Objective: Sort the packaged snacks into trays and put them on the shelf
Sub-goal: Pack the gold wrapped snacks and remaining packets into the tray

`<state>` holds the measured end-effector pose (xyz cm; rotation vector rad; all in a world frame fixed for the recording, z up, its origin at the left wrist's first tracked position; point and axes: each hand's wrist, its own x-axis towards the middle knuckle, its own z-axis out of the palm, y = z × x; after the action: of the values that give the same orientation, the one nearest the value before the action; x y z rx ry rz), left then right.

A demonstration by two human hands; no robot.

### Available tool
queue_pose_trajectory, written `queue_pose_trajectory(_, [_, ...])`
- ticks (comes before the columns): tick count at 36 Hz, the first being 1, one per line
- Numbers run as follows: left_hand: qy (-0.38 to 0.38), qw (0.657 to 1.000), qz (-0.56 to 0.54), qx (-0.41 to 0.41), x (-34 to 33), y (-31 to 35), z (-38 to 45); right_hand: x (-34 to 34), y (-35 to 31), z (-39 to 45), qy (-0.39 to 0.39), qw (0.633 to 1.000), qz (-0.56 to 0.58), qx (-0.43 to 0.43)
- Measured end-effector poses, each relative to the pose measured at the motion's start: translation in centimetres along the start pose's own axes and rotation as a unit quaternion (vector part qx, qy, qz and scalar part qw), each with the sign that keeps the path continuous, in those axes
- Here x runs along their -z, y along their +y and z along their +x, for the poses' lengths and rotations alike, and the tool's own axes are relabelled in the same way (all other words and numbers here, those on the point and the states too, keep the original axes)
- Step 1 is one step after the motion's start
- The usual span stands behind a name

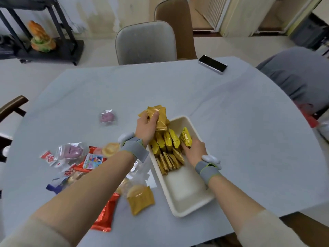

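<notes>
Surface (pixel 231 122): pale blue-grey rounded tabletop, carrying everything below.
Chairs: grey padded chair (pixel 146 43) at the far edge, a brown one (pixel 175 24) behind it.
Tray (pixel 185 191): cream rectangular plastic tray, lying at an angle right of centre; its near half bare, its far half filled.
Tray contents: gold and yellow foil snack packets (pixel 167 145) stood on edge in rows, packed close together in the far half.
Loose pile (pixel 74 163): mixed wrapped snacks on the surface left of the tray, under and beside my left forearm; red, clear and blue wrappers, overlapping.
Red packet (pixel 106 214): long red foil wrapper, nearest my body, partly under my left arm.
Gold packet (pixel 140 198): flat gold-brown packet lying just beside the tray's left wall.
Phone (pixel 212 64): dark slab phone near the far right edge, well apart from the tray.
Purple sweet (pixel 107 117): lone clear packet with purple filling, apart from the pile, left of my left hand.
Left hand (pixel 146 126): grip clamped round a bunch of gold foil packets (pixel 158 116), held above the tray's far left corner.
Right hand (pixel 195 148): inside the tray, grip pinching a single yellow packet (pixel 186 136) that stands tilted against the row.
Wrists: grey bands (pixel 206 171) on both.
</notes>
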<state>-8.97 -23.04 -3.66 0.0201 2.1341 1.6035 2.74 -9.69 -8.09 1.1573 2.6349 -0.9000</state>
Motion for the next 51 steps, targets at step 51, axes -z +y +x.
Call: queue_pose_trajectory(51, [-0.165,0.954,0.167,-0.187,-3.6,4.9,-4.4,10.2,-4.3,-3.1,-0.112,0.913,0.39,0.047])
